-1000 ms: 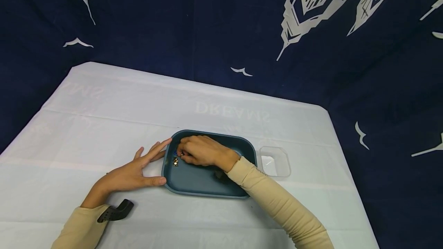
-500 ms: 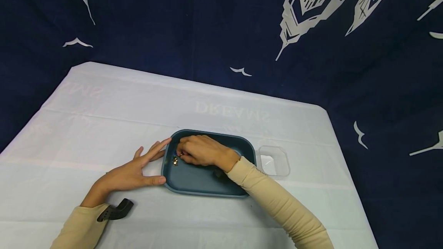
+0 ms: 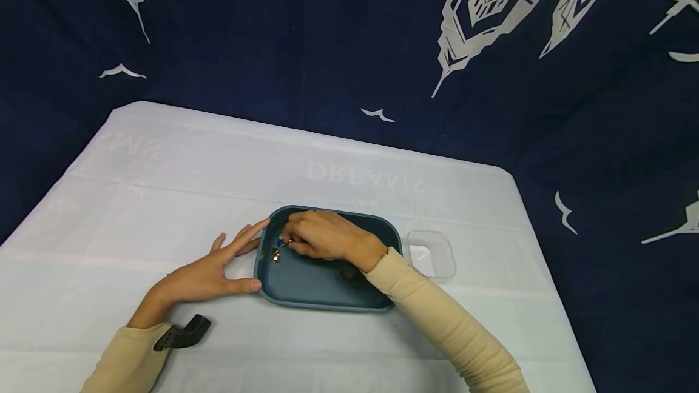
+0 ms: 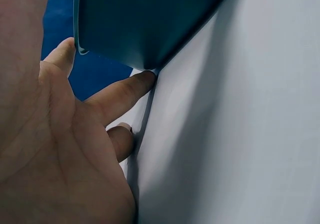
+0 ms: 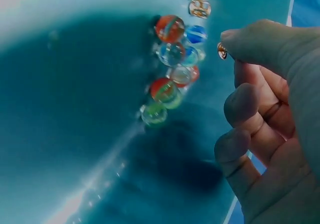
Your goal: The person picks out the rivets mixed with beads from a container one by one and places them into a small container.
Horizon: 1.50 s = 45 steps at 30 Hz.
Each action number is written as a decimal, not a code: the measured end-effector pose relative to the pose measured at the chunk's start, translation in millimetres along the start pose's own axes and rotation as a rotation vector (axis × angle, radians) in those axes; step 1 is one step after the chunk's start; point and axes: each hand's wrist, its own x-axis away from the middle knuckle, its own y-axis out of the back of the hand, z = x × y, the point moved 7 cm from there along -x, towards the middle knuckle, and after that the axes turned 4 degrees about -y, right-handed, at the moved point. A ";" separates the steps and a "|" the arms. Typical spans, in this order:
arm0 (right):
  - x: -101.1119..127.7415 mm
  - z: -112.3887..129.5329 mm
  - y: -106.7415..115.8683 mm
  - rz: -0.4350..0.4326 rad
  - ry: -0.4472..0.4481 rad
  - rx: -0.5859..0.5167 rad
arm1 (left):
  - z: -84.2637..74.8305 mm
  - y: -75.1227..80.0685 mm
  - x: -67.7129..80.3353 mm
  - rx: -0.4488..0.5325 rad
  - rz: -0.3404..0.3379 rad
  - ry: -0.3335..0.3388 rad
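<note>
My right hand [image 3: 327, 236] is inside the blue-green tray [image 3: 327, 305], near its far left corner. In the right wrist view, its thumb and forefinger pinch a small shiny gold piece [image 5: 222, 50]. Just below that hand lie several glass marbles [image 5: 171, 54] with red, blue and green swirls. More gold pieces [image 5: 200, 8] sit in line with the marbles; they also show as a gold cluster [image 3: 275, 255] in the head view. My left hand [image 3: 204, 275] is spread at the tray's left side, its straight fingers and thumb touching the wall.
A clear plastic box [image 3: 445, 256] stands close to the tray's right side. The table [image 3: 164, 211] has a white cloth, and a dark blue printed curtain [image 3: 273, 47] hangs behind it. A black strap-like piece [image 3: 182, 332] is at my left wrist.
My right hand has shifted slightly right, and a blue marble shows more at its fingertips. My left hand holds still against the tray.
</note>
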 end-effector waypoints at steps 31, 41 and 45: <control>53.8 -26.5 41.0 -0.161 -0.086 -0.033 | -1.4 -0.8 -1.3 -0.017 -0.020 -0.022; 85.8 -44.7 52.6 -0.208 -0.130 -0.039 | -1.0 -0.2 -1.1 -0.007 -0.011 -0.031; 94.9 -51.4 56.1 -0.223 -0.148 -0.032 | -1.0 0.1 -0.6 -0.008 -0.013 -0.031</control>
